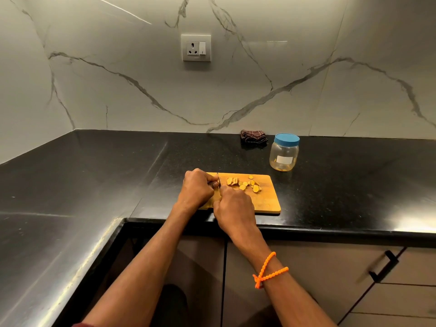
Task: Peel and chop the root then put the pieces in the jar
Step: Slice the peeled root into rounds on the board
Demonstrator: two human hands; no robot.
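1. Chopping is looking well under way: a heap of yellow slices (245, 183) is lying on the wooden cutting board (266, 201), and the peeling is looking done, judging by the bare yellow flesh.
2. Remaining root (215, 184) is sitting at the left end of the board, mostly hidden under the left hand (197, 187), so how much is left to cut is hard to tell.
3. The left hand's fingers are curling down over that piece, pinning it to the board just left of the blade.
4. The right hand (233, 206) is wrapping its fingers round the handle of the knife (219, 181), whose thin blade is standing upright between the two hands, right against the left fingertips.
5. Cut slices are lying just right of the blade, close to the right hand's knuckles and apart from the left hand.
6. The jar (284, 152) is standing on the black tabletop (118, 173) beyond the board's right corner, well apart from both hands, with its blue lid (287, 139) on; a few yellowish bits seem to be lying at its bottom.
7. Still left, by this view: finishing the cuts, opening the jar and moving the slices in.
8. A folded dark cloth (253, 136) is lying by the wall, left of the jar.
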